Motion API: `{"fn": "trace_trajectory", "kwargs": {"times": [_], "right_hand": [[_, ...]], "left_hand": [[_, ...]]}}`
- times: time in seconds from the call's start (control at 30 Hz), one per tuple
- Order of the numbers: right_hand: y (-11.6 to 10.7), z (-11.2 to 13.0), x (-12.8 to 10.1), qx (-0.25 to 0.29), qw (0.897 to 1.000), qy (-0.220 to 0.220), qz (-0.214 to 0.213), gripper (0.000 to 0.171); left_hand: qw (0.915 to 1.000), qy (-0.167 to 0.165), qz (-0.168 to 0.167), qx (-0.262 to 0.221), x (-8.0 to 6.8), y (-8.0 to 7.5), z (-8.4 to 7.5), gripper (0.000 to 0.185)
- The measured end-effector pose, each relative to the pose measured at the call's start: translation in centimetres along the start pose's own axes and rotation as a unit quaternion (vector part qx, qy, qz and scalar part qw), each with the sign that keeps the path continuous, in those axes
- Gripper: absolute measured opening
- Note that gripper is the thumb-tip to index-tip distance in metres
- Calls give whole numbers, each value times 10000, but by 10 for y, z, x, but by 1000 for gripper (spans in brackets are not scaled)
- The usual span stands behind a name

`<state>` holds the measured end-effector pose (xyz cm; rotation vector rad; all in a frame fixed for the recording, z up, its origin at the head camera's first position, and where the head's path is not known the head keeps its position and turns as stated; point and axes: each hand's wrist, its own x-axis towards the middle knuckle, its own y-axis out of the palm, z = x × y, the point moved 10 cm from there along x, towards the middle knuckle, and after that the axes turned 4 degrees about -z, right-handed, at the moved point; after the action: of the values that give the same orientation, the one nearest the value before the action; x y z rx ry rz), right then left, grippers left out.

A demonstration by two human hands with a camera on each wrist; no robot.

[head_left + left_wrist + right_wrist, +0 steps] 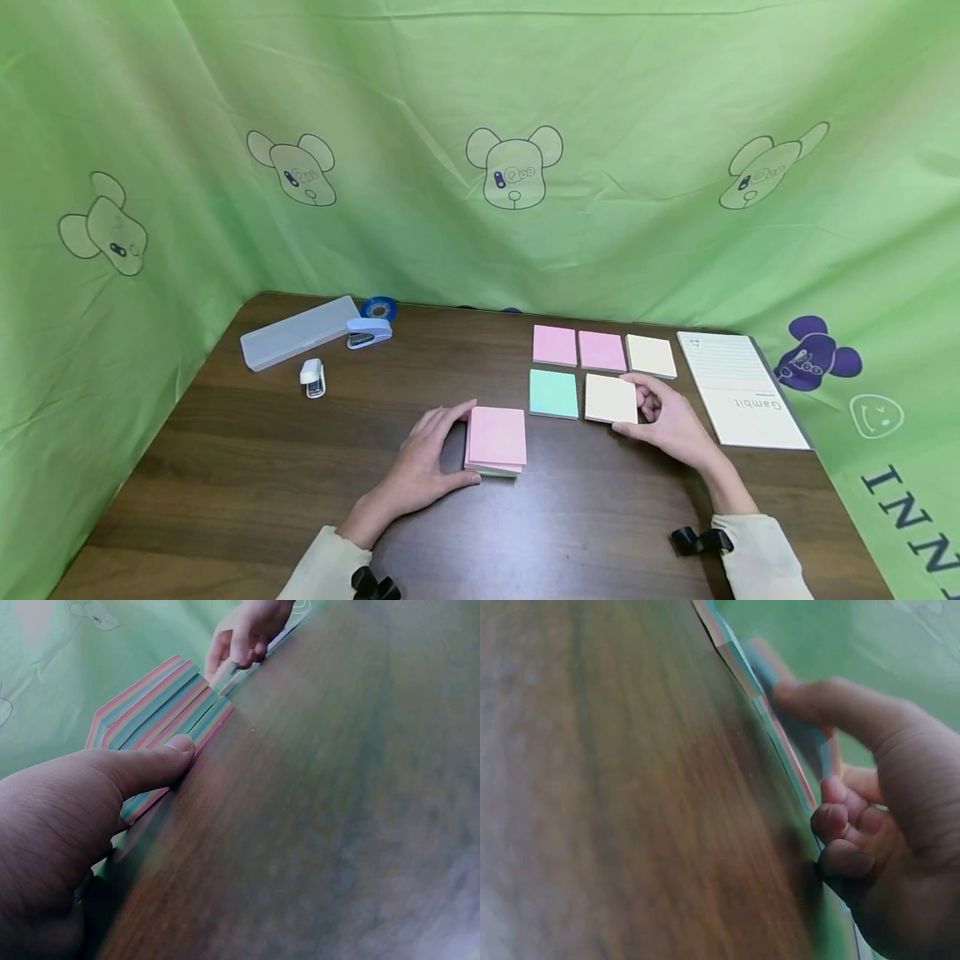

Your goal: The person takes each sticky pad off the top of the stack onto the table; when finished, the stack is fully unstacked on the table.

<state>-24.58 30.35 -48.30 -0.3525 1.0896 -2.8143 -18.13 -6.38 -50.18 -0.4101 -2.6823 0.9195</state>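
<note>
Item 1: stack of sticky notes (496, 440), pink sheet on top, striped pink, blue and green along its edge in the left wrist view (161, 712). It lies on the brown wooden table (300, 475) near the front centre. The left hand (423, 467) clamps it from the side, thumb (150, 766) pressed to the near edge and fingers along the far-left edge, seemingly to steady the block.

Item 2: cream note pad (611, 398), flat on the table, second in the near row beside a green pad (553, 392). The right hand (667, 417) pinches its right edge, thumb at the near corner, index finger on the far corner, other fingers curled; the grip looks suited to squaring it against its neighbours.

Item 3: far row of three pads, two pink (555, 345) (602, 351) and one cream (650, 356), laid edge to edge as a grid.

Item 4: lined notepad (738, 387), right of the grid.

Item 5: far-left cluster, well apart: translucent pencil case (297, 332), blue stapler (367, 332), small white stapler (313, 377), blue tape roll (378, 308).
</note>
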Motion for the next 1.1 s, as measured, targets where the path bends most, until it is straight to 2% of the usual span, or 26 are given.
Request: {"fn": "trace_trajectory", "kwargs": {"times": [0.2, 0.47, 0.67, 0.8, 0.93, 1.1], "right_hand": [[5, 3, 2, -980, 9945, -351, 144, 78], [4, 6, 1, -971, 9945, -346, 183, 83], [0, 9, 1, -681, 9971, -312, 92, 86], [-2, 14, 1, -396, 9986, -314, -132, 79], [-1, 29, 2, 15, 9983, -481, -344, 69], [13, 51, 1, 531, 9958, -671, -317, 65]], "left_hand": [[10000, 10, -23, -1, 0, -1, 0, 106], [10000, 15, 11, 12, 0, 1, 1, 107], [10000, 64, -2, 24, -1, 0, 0, 108], [10000, 0, 7, 11, -1, 0, 1, 110], [9999, -107, 17, 8, 0, 1, 2, 110], [9998, -118, 41, 182, 0, 1, 2, 100]]}}
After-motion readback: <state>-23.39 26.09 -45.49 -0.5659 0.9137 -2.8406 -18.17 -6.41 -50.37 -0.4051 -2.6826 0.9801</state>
